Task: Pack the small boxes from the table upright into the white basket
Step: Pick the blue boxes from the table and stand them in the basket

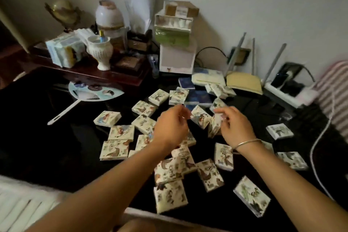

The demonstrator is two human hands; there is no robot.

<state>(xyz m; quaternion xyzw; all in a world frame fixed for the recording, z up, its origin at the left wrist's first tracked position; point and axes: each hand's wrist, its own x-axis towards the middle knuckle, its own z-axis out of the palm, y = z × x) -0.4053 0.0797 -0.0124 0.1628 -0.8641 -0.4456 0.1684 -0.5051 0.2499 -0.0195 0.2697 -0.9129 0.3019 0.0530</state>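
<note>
Several small white boxes with printed pictures lie scattered flat on the dark table [56, 156], such as one small box [107, 117] at the left. My left hand [170, 128] reaches over the middle of the pile and pinches the corner of a tilted box [201, 118] with thumb and fingertips. My right hand [236, 128], a silver bracelet on its wrist, grips another box [214, 127] that stands on edge. A white slatted basket [20, 199] shows at the lower left corner, apart from both hands.
A dark wooden tray [90, 73] with a white vase [100, 51] and clutter fills the back left. A round fan [94, 91] lies in front of it. A router [244, 81], a power strip [286, 84] and a white cable [320, 137] sit at the right.
</note>
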